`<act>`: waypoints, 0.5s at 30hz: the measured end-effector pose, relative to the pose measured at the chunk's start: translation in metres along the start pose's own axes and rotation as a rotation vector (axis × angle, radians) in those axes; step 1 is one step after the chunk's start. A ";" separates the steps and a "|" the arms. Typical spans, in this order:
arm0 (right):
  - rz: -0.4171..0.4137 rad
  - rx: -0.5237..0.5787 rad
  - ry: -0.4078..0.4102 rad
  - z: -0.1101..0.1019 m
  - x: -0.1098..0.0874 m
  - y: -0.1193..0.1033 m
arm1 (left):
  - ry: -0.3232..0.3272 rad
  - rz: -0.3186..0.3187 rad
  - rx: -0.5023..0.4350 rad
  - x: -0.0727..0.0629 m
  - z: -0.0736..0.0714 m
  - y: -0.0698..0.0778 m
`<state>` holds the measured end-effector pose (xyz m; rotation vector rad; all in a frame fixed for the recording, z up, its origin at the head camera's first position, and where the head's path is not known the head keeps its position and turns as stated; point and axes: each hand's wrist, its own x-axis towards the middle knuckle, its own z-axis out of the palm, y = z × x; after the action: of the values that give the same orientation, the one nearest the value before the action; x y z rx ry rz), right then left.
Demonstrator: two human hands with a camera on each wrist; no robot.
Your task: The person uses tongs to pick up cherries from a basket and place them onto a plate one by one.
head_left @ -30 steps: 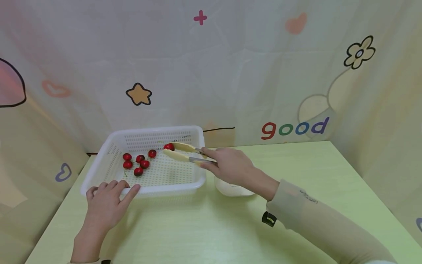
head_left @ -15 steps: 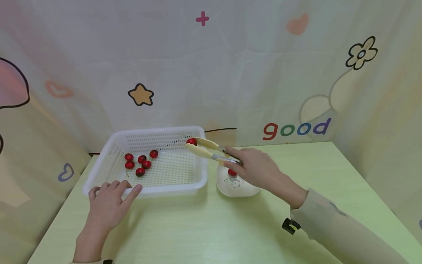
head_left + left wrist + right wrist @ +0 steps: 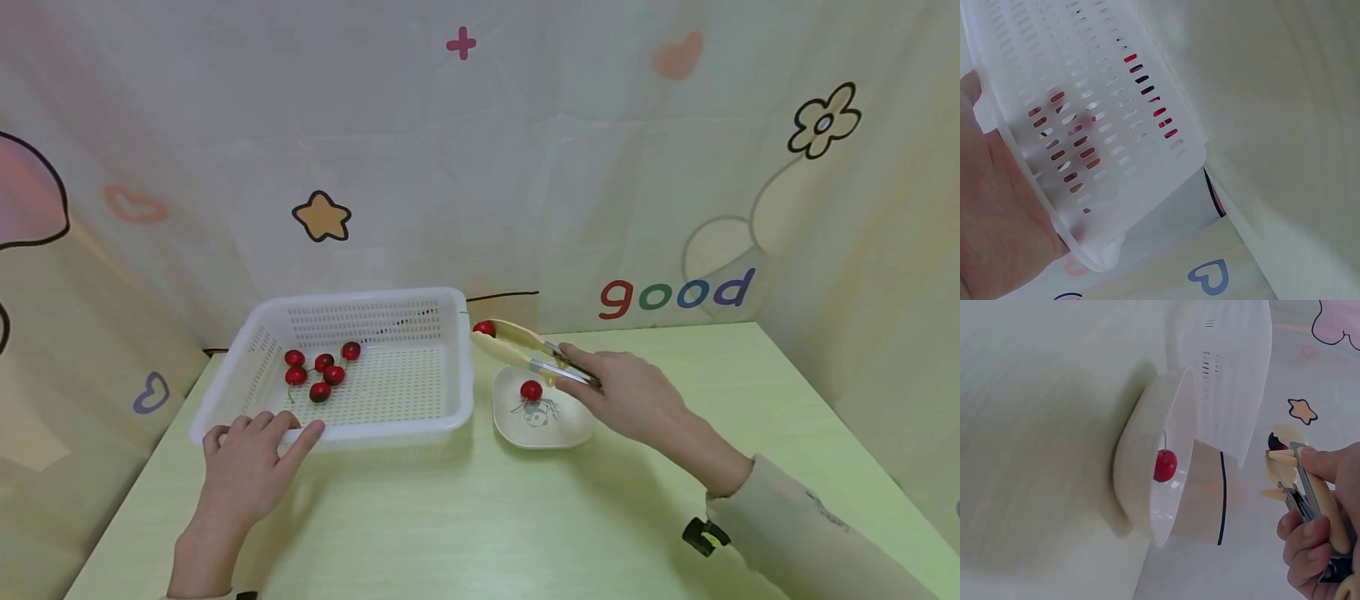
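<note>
My right hand (image 3: 637, 396) grips a pair of tongs (image 3: 536, 367) with cream tips and metal arms. Between the tips is a red cherry (image 3: 485, 328), held just right of the basket and above the far side of the bowl. The small white bowl (image 3: 510, 429) has a panda print and one cherry (image 3: 531, 391) with a stem inside. My left hand (image 3: 243, 467) holds the front rim of the white plastic basket (image 3: 405, 432), its fingers over the edge, showing through the slots in the left wrist view. Several cherries (image 3: 320, 392) lie in the basket's left half.
The light green table (image 3: 420, 517) runs back to a hanging cloth (image 3: 420, 167) printed with a star, hearts and the word "good". Cloth also hangs at both sides. The basket's right wall stands close to the bowl.
My right hand has moved right with the tongs, carrying the cherry up from inside the basket and past its right wall. The bowl has come into fuller view. My left hand keeps its hold.
</note>
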<state>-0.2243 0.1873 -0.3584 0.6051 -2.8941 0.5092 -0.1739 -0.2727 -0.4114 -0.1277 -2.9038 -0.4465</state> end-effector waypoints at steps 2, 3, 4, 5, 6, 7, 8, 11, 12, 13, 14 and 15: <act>0.001 -0.008 0.005 0.000 -0.005 0.004 | 0.004 0.003 -0.002 0.000 0.000 0.000; 0.001 -0.013 0.009 0.000 -0.007 0.006 | 0.006 0.005 -0.003 0.000 -0.001 0.000; 0.002 -0.016 0.008 0.000 -0.010 0.008 | 0.010 0.007 -0.004 0.000 -0.001 0.000; 0.003 -0.022 0.006 0.001 -0.012 0.010 | 0.011 0.008 -0.006 0.000 -0.001 0.000; 0.002 -0.026 0.004 0.001 -0.015 0.012 | 0.013 0.010 -0.005 0.001 -0.001 0.001; 0.007 -0.030 0.001 0.002 -0.017 0.014 | 0.012 0.010 -0.005 0.000 -0.001 0.001; 0.007 -0.035 0.000 0.003 -0.019 0.016 | 0.012 0.009 -0.005 0.000 -0.001 0.001; 0.004 -0.040 -0.006 0.006 -0.026 0.020 | 0.007 0.007 -0.004 0.000 -0.001 0.001; 0.005 -0.037 -0.010 0.006 -0.028 0.021 | 0.007 0.007 -0.004 -0.001 -0.001 0.001; 0.006 -0.037 -0.014 0.007 -0.030 0.021 | 0.007 0.007 -0.005 -0.001 -0.001 0.001; 0.006 -0.039 -0.019 0.007 -0.032 0.022 | 0.007 0.007 -0.006 -0.001 -0.001 0.001; 0.007 -0.040 -0.025 0.008 -0.035 0.023 | 0.008 0.008 -0.007 0.000 -0.001 0.001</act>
<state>-0.2026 0.2168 -0.3794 0.5994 -2.9233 0.4460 -0.1731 -0.2720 -0.4100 -0.1378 -2.8929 -0.4544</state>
